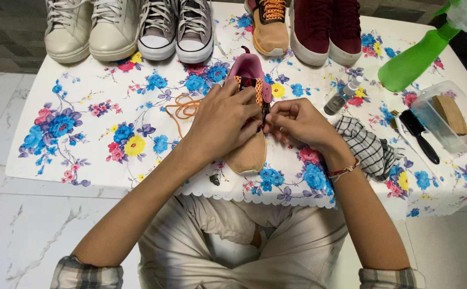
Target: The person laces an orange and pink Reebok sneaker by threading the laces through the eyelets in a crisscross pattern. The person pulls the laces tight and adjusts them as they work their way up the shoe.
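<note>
From the head view, our left hand [227, 126] clamps the tan shoe [250, 152] at the table's near edge [255, 199], steadying it while our right hand [297, 124] pinches closed at its eyelets. The orange lace [182, 107] lies loose beside. Bare cloth at left leaves room.

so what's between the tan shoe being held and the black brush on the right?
In the head view, a checked cloth lies between the tan shoe and the black brush, partly under the right hand.
</note>
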